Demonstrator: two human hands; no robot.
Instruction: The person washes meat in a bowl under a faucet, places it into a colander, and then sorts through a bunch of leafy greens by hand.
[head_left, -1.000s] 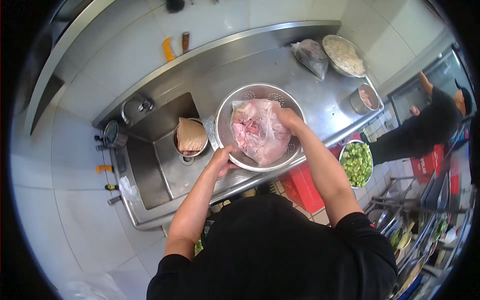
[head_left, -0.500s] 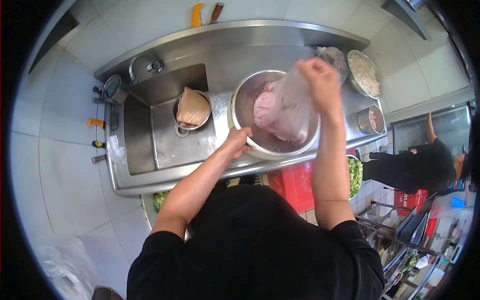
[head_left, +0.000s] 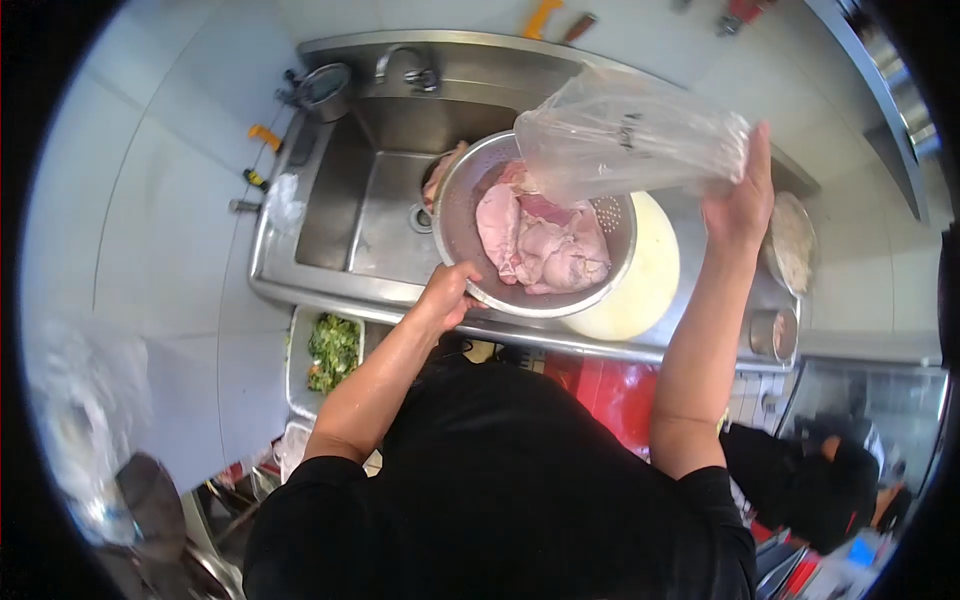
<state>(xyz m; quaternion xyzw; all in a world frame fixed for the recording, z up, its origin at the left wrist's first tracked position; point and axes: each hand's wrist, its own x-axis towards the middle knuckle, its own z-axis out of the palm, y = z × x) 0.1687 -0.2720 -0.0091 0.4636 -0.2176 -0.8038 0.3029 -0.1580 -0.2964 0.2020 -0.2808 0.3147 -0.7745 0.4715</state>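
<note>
My left hand (head_left: 447, 297) grips the near left rim of a metal colander (head_left: 460, 225), its thumb over the edge. Several pieces of pale pink raw meat (head_left: 550, 245) lie inside. Above the colander's far right side, a clear plastic bag (head_left: 630, 140) with dark lettering hangs from my right hand (head_left: 742, 195), closed around its gathered end. No meat shows in the bag. Under the colander's right side sits a round pale cutting board (head_left: 645, 270). Partly hidden behind the colander's left side, a piece of meat (head_left: 440, 175) rests in the sink.
The sink basin (head_left: 385, 210) with a faucet (head_left: 410, 70) is at left. A bowl of pale food (head_left: 790, 245) and a metal pot (head_left: 773, 333) stand at right. Below the counter is a tub of chopped greens (head_left: 335, 350). Another person in black (head_left: 810, 480) is at lower right.
The colander has shifted left toward the sink, baring the cutting board. My right hand has pulled the bag up and right off the meat, which now lies loose. The view has turned.
</note>
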